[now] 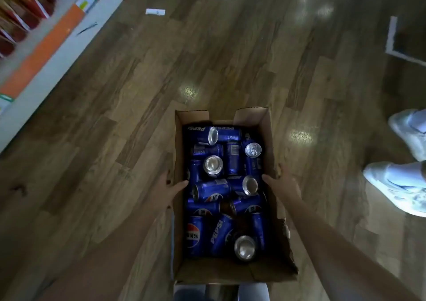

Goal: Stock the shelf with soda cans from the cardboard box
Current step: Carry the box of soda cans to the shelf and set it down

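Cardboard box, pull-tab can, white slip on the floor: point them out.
cardboard box (252, 116), head view, far wall flap.
pull-tab can (253, 150), head view, silver top.
white slip (155, 12), head view, its middle.

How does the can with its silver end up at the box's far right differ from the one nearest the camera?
The blue soda can at the far right shows its pull-tab lid; the blue soda can at the near end shows a smooth dished base, so it is upside down. The far one's blue side is visible; the near one's is mostly hidden. Both are Pepsi cans loose in the brown cardboard box.
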